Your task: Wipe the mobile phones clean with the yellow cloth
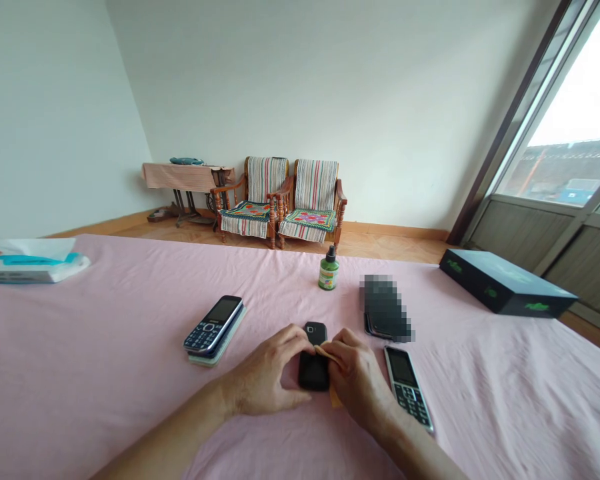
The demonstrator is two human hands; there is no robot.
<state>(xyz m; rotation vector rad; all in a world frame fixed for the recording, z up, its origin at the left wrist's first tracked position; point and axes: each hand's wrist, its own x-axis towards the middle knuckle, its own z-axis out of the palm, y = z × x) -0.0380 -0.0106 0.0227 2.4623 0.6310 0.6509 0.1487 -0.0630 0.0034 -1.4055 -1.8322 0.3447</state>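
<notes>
A small black mobile phone (313,373) lies on the pink bedsheet in front of me, its camera side facing up. My left hand (267,375) steadies it from the left, with fingers at its upper part and the thumb by its lower edge. Pinched in my right hand (359,377) is a yellowish cloth (335,397), pressed against the phone's right side; most of the cloth is hidden under the hand. Close to my right wrist lies a keypad phone (406,383) with a light frame.
To the left, a dark blue keypad phone (215,325) rests on another phone. Beyond my hands stand a green spray bottle (329,272) and a dark, pixelated phone-like slab (386,308). A black box (505,283) sits far right, a tissue pack (33,267) far left.
</notes>
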